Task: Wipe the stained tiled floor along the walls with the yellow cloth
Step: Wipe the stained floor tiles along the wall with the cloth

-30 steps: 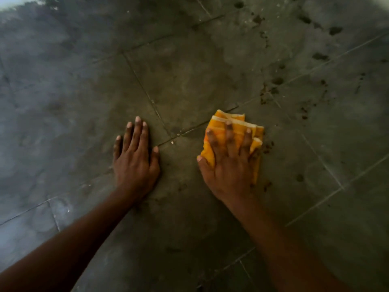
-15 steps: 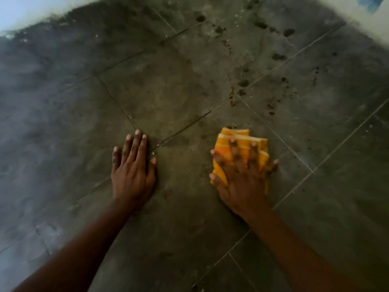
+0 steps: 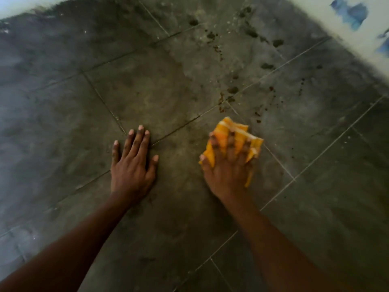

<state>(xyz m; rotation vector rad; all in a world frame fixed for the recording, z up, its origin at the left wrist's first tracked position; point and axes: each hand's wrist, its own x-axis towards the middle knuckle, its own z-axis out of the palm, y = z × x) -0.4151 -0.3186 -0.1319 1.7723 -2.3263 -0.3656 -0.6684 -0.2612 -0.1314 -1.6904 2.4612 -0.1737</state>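
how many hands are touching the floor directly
1. The left hand lies flat on the bare tiles. The right hand presses on the yellow cloth, which lies between it and the floor.

No readable txt, labels, brands, nos. or signs anywhere. Blue marks on the white wall (image 3: 355, 28) at top right are just smudgy paint patches, no letters. The yellow cloth (image 3: 237, 135) has pale stripes only, no tag or logo seen. The tiled floor (image 3: 147, 85) shows stains & grout lines, no print.
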